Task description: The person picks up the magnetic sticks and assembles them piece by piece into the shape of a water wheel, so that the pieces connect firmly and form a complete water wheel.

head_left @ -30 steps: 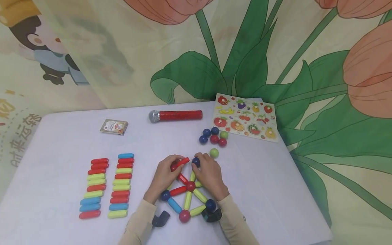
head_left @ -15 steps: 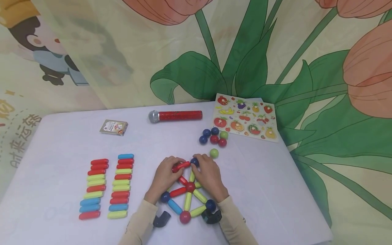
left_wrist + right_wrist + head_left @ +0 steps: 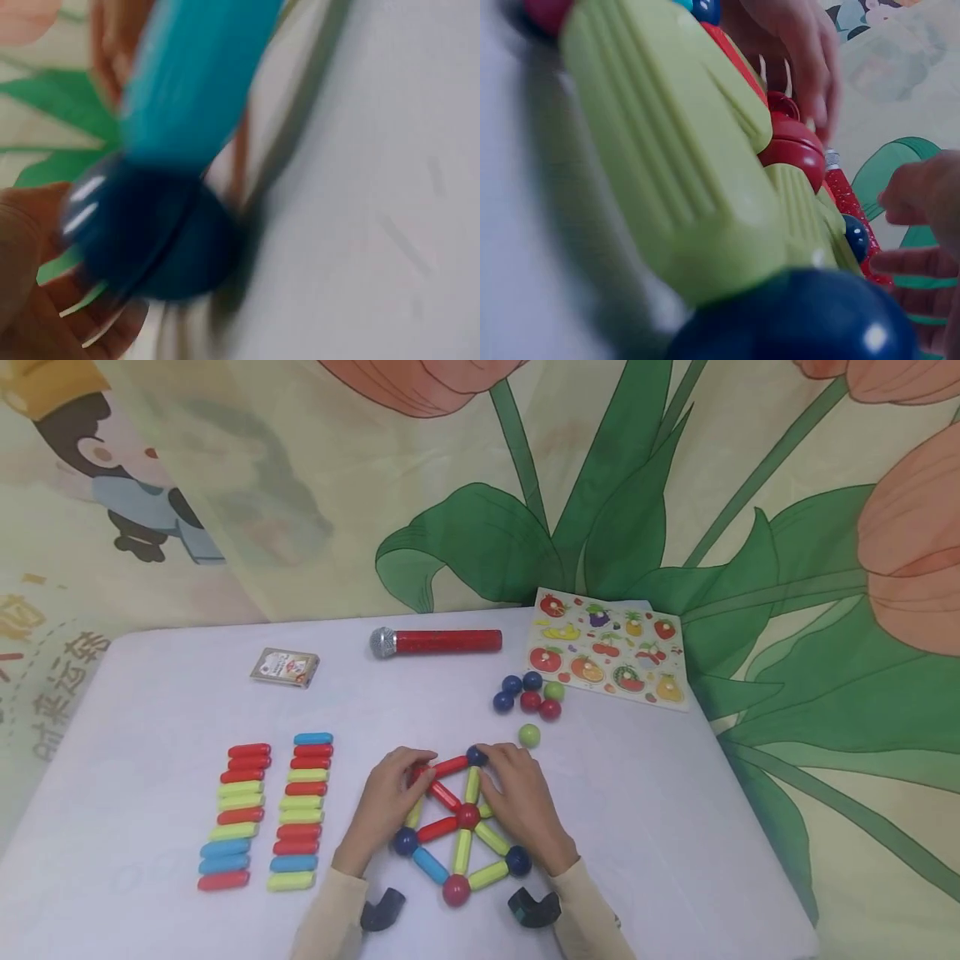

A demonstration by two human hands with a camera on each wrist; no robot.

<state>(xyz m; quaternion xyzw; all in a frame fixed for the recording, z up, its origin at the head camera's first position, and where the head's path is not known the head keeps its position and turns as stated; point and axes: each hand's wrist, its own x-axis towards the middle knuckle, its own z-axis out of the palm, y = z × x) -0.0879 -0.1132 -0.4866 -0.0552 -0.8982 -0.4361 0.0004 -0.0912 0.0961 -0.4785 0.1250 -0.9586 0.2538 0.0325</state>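
A magnetic stick-and-ball frame lies on the white table, with a red centre ball (image 3: 468, 816) and red, green and blue sticks around it. At its upper left, my left hand (image 3: 382, 802) holds a partly covered red ball (image 3: 421, 772) between thumb and fingers. A red stick (image 3: 452, 766) spans from that ball to a dark blue ball (image 3: 476, 756). My right hand (image 3: 525, 793) stands beside this blue ball, index fingertip at its edge; in the right wrist view thumb and fingers are spread. Close to the left wrist camera are a blue stick (image 3: 199, 82) and dark blue ball (image 3: 154, 232).
Two columns of loose sticks (image 3: 302, 810) lie on the left. Several loose balls (image 3: 530, 702) and a single green ball (image 3: 529, 735) sit beyond the right hand. Farther back are a card box (image 3: 285, 667), a red microphone (image 3: 442, 642) and a fruit puzzle board (image 3: 607, 647).
The red stick has swung right and down from the left hand to meet the blue ball. My left fingers have drawn back onto the red ball; the right hand's grip on the blue ball has loosened.
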